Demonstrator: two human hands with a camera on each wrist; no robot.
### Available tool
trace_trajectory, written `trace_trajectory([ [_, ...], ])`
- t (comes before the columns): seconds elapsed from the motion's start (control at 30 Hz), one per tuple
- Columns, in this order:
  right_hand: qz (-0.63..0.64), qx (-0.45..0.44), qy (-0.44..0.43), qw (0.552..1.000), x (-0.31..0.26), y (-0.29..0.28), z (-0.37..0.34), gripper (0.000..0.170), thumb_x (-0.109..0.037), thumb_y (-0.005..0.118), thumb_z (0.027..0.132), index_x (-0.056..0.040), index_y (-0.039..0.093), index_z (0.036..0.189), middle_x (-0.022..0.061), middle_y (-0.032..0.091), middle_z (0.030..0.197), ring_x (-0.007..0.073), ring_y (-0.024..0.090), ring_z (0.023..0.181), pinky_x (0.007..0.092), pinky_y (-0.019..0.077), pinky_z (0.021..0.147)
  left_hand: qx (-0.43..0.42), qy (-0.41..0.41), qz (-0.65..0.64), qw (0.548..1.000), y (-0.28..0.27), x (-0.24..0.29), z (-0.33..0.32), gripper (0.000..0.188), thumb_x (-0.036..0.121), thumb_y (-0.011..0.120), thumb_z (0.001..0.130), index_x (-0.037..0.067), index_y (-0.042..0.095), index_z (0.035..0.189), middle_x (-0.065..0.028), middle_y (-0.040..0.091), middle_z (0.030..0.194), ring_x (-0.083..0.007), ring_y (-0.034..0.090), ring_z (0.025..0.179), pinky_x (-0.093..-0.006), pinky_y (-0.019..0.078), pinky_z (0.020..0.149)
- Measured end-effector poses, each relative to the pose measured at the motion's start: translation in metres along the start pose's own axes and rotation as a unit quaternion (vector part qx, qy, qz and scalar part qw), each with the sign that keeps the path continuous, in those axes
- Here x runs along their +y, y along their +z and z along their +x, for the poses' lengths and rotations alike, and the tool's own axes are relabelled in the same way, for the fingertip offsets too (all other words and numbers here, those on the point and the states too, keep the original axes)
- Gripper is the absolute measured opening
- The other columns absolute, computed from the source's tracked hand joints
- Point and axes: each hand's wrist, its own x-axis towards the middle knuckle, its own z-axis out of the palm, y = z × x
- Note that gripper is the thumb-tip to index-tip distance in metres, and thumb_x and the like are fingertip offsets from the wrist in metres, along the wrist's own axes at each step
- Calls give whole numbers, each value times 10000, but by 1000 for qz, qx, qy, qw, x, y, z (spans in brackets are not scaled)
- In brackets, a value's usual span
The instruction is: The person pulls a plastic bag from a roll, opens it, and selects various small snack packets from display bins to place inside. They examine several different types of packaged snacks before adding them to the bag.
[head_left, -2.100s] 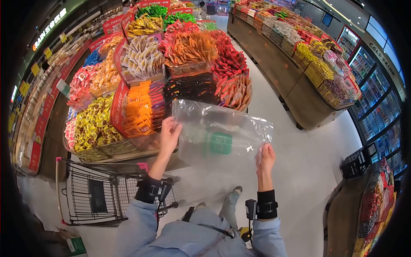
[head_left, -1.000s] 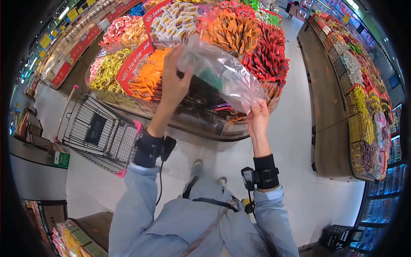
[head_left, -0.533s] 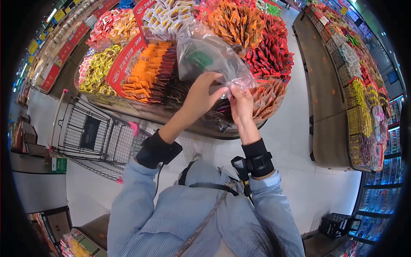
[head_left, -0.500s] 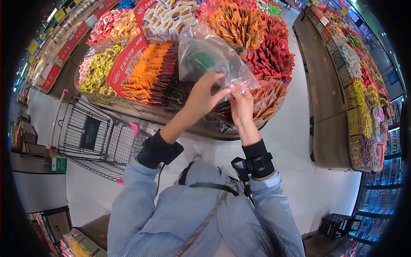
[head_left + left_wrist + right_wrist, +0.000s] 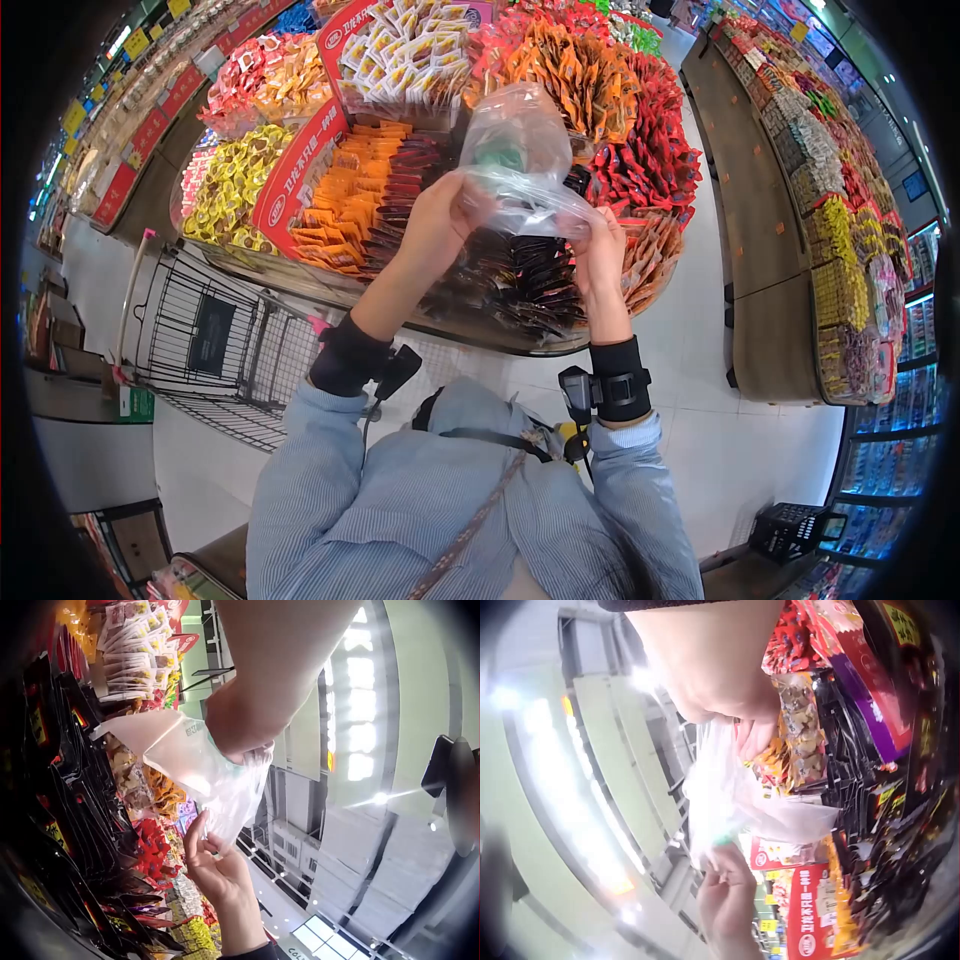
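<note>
A clear plastic bag [image 5: 525,135] with a green print hangs over the snack display, its near edge stretched between the two hands. My left hand [image 5: 437,225] pinches the edge at the left. At the other end my right hand [image 5: 602,255] grips it between thumb and fingers. In the left wrist view the bag [image 5: 206,769] looks bunched near the left hand. Below the bag lie black snack packets [image 5: 540,275], with orange packets [image 5: 345,190] to their left. Brown-orange packets [image 5: 655,255] stand right of the right hand.
A wire shopping cart [image 5: 215,330] stands at the left against the display's front edge. Across the aisle on the right runs another long snack counter [image 5: 770,320]. A black basket [image 5: 790,530] sits at the lower right.
The bag came from over the aisle floor to over the display. Half a second ago my hands were close together at its edge; now they are apart, with the edge stretched between them.
</note>
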Motion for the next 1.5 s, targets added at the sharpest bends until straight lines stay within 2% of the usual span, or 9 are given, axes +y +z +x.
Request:
trace_trajectory([
  [0.1, 95, 17, 77, 992, -4, 0, 8, 145, -134, 428, 858, -19, 496, 802, 98, 584, 812, 174, 578, 755, 293, 499, 708, -180, -135, -169, 959, -20, 3, 4, 166, 159, 421, 865, 77, 477, 732, 13, 456, 655, -95, 457, 582, -225, 391, 556],
  [0.17, 126, 56, 105, 985, -9, -11, 16, 189, -170, 416, 862, -13, 519, 837, 86, 580, 789, 168, 570, 766, 297, 497, 703, 27, -152, -30, 988, 13, 16, -16, 188, 161, 516, 830, 96, 404, 695, 64, 364, 592, -32, 347, 486, -185, 304, 444],
  [0.27, 86, 43, 62, 993, -17, -26, 32, 167, -156, 427, 854, -33, 519, 788, 46, 541, 706, 129, 524, 657, 244, 446, 552, -130, -138, 275, 943, -11, 16, -21, 229, 172, 615, 755, 84, 416, 683, 63, 386, 607, -30, 356, 511, -190, 297, 456],
  [0.53, 18, -94, 112, 989, -24, 21, -12, 34, -107, 435, 765, -75, 439, 756, -19, 417, 664, 55, 399, 567, 188, 326, 485, 5, 84, 657, 749, -16, 30, -17, 253, -24, 530, 686, 3, 529, 938, -7, 568, 763, -85, 515, 699, -220, 408, 628],
  [0.67, -83, -208, 149, 963, -19, 12, -36, 216, -64, 477, 684, -41, 454, 897, -10, 450, 772, 51, 418, 660, 181, 332, 559, 77, 247, 406, 877, -27, 35, -4, 298, -108, 389, 688, 4, 514, 933, -43, 556, 792, -103, 538, 730, -202, 420, 657],
  [0.8, -357, -246, 26, 901, -2, 17, -47, 152, -44, 482, 734, -22, 537, 874, -7, 516, 755, 31, 437, 687, 183, 340, 583, 79, 126, 105, 983, -21, 30, -2, 337, -147, 338, 707, 26, 478, 960, -29, 539, 842, -106, 534, 750, -213, 433, 657],
  [1.17, 26, -25, 104, 994, -30, -16, -11, 189, -154, 419, 862, -9, 527, 918, 63, 558, 864, 131, 550, 809, 280, 453, 727, -161, -11, 469, 868, -3, 11, -62, 261, 74, 642, 693, 45, 460, 877, 30, 479, 768, -40, 445, 732, -187, 357, 662],
  [1.4, 105, -161, 134, 972, -18, 1, -32, 97, -133, 438, 853, -53, 492, 852, 4, 468, 633, 91, 436, 521, 207, 355, 467, -28, -33, 553, 832, -24, 12, -52, 102, 76, 586, 723, 3, 570, 792, -5, 538, 707, -73, 502, 683, -216, 403, 616],
  [1.5, -12, -175, 152, 973, -17, 10, -50, 146, -151, 486, 811, -60, 483, 925, -21, 437, 672, 42, 377, 531, 167, 292, 461, 103, 92, 361, 922, -36, 16, -42, 215, -39, 420, 748, 23, 540, 915, 3, 524, 703, -71, 489, 655, -195, 393, 587],
])
